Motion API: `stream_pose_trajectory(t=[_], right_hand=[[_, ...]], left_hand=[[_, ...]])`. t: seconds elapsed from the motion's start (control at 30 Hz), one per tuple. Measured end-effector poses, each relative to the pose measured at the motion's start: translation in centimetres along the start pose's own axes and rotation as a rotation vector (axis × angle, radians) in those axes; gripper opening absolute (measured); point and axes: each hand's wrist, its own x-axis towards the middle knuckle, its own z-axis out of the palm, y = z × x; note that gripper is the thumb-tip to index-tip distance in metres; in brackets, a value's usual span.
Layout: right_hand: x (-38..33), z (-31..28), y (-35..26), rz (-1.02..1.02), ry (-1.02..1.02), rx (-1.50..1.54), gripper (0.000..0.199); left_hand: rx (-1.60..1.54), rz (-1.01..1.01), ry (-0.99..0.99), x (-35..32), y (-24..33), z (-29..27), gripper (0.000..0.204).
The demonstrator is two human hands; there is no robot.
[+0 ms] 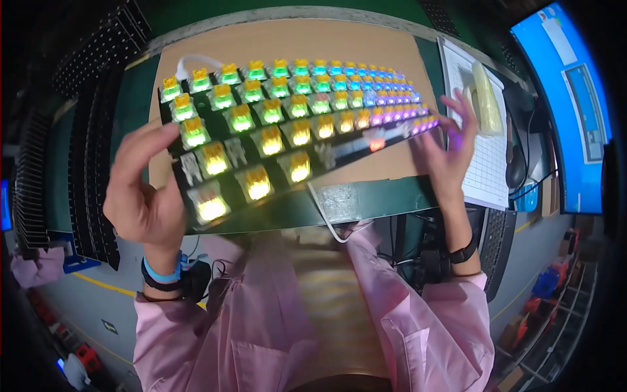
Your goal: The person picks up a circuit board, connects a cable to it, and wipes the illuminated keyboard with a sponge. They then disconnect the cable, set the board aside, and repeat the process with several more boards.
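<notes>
A keyboard without keycaps is held up and tilted above the bench, its left end looming larger. Rows of yellow-topped switches glow green, yellow, blue and purple, with one orange-red light near the front edge. My left hand grips the left end, thumb along the edge. At the far right end, my right hand pinches the corner with thumb and forefinger, other fingers raised. A white cable curves from the back left corner. Below the front edge hangs another white cable; where it ends is unclear.
Beneath the keyboard lies a brown board on a green bench. Printed sheets and a pale yellow wrapped object sit at right, beside a black mouse and a lit monitor. Black slotted racks stand left.
</notes>
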Motion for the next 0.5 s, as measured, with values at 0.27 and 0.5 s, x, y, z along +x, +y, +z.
stream_pose_trajectory(t=[0.27, 0.5], right_hand=[[8.1, -2.9, -1.7, 0.207, -0.039, 0.199, 0.065], [9.4, 2.2, 3.6, 0.128, -0.229, -0.253, 0.066]], left_hand=[[-0.073, -0.723, -0.361, 5.2, -3.4, -0.3, 0.022], [0.486, -0.848, -0.801, 4.1, -6.5, 2.3, 0.032]])
